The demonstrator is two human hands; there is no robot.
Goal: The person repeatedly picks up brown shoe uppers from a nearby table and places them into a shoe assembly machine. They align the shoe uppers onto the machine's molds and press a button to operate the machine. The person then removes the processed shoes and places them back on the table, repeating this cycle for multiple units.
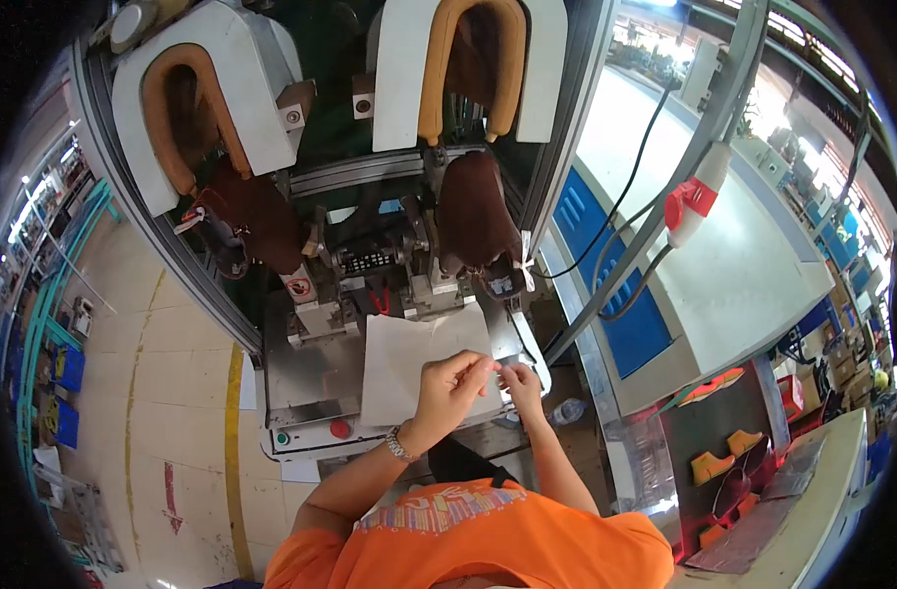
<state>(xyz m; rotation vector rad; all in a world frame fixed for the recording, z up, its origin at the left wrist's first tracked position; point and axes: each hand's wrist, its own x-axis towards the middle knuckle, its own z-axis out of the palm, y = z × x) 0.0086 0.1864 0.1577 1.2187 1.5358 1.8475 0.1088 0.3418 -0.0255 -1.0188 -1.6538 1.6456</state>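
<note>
Over the front of the machine's table, my left hand (pixel 450 393) is closed, thumb and fingertips pinched together. Close to its right, my right hand (pixel 521 387) is also closed, its fingertips almost meeting the left ones. Whatever lies between the fingers is too small to make out. A white sheet (pixel 399 358) lies on the metal table beneath and beside my left hand. Beyond the hands, a dark brown shoe upper (pixel 475 211) sits on the right station of the machine. A second brown shoe upper (pixel 267 221) hangs at the left station.
Two white housings with tan U-shaped pads (pixel 435 69) stand above the uppers. A red button (pixel 340 428) and a green button (pixel 282 439) sit on the table's front edge. To the right are a red-and-white plug (pixel 692 201), a white cabinet (pixel 743 285) and a conveyor carrying tan shoe parts (pixel 711 467).
</note>
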